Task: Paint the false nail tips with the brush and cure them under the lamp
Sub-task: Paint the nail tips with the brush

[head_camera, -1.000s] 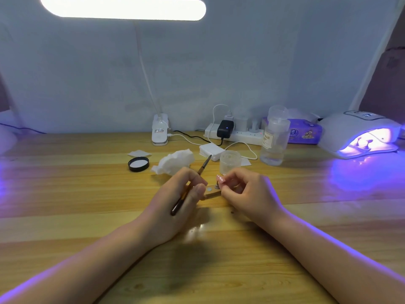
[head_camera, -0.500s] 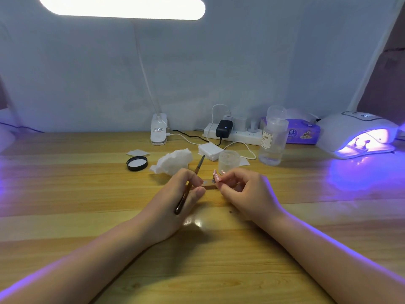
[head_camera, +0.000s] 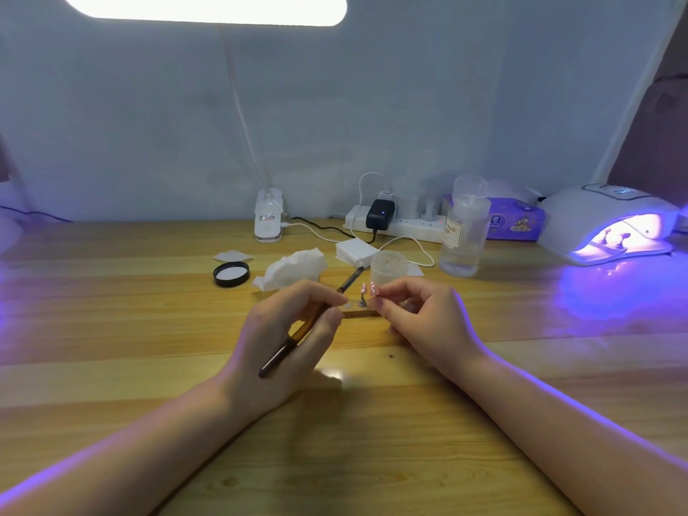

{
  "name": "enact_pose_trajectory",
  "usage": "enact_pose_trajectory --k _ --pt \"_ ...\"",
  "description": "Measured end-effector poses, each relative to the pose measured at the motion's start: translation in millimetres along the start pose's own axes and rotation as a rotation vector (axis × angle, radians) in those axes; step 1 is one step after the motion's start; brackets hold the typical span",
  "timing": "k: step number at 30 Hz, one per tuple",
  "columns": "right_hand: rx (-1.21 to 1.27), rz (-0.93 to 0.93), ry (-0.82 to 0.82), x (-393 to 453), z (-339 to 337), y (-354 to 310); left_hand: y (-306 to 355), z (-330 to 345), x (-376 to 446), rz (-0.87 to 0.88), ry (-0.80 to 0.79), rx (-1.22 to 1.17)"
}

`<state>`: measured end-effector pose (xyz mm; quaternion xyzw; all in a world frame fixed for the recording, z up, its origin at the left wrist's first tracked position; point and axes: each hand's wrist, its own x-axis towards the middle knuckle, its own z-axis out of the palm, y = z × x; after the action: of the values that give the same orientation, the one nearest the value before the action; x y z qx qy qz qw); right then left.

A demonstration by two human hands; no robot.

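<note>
My left hand (head_camera: 286, 340) grips a slim brown nail brush (head_camera: 309, 324), its tip pointing up and right toward a small frosted jar (head_camera: 387, 268). My right hand (head_camera: 424, 322) pinches a pink false nail tip (head_camera: 374, 289) on a small peg, held just above a thin wooden holder strip (head_camera: 359, 313). Another pink tip on a stand (head_camera: 363, 296) sits on that strip between my hands. The white curing lamp (head_camera: 610, 221) glows purple at the far right, with nail stands inside it.
A black jar lid (head_camera: 231, 273), crumpled tissue (head_camera: 294, 268) and a stack of white pads (head_camera: 355, 251) lie behind my hands. A clear pump bottle (head_camera: 463, 232), power strip (head_camera: 394, 223), purple tissue pack (head_camera: 515, 223) and desk lamp base (head_camera: 268, 221) line the back.
The brush tilted slightly and my left hand shifted a little. My right fingers lifted the pink tip up off the strip, so the tip on the stand now shows between the hands.
</note>
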<state>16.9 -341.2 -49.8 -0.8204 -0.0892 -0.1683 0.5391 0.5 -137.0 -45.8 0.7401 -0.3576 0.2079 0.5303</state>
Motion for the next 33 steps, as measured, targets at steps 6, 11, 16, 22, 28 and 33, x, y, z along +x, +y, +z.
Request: enact_pose_trajectory --k 6,11,16,22,28,33 --pt "0.033 -0.004 0.004 -0.3 -0.1 -2.1 -1.0 7.5 -2.9 0.01 0.029 0.032" --pt "0.033 -0.005 0.008 -0.1 -0.1 -1.4 -0.1 7.7 -3.0 0.002 0.036 0.071" --pt "0.035 -0.015 0.027 0.1 0.8 -0.2 3.1 8.0 -2.0 0.023 0.032 0.079" --pt "0.015 -0.043 0.041 0.3 -0.1 0.0 2.2 7.8 -2.7 -0.002 0.011 0.05" --pt "0.005 -0.062 0.042 0.5 0.0 -0.4 -2.1 6.5 -4.3 -0.023 0.058 0.031" --pt "-0.015 -0.077 0.033 0.9 -0.3 2.6 -6.1 6.7 -5.0 -0.062 0.037 -0.016"
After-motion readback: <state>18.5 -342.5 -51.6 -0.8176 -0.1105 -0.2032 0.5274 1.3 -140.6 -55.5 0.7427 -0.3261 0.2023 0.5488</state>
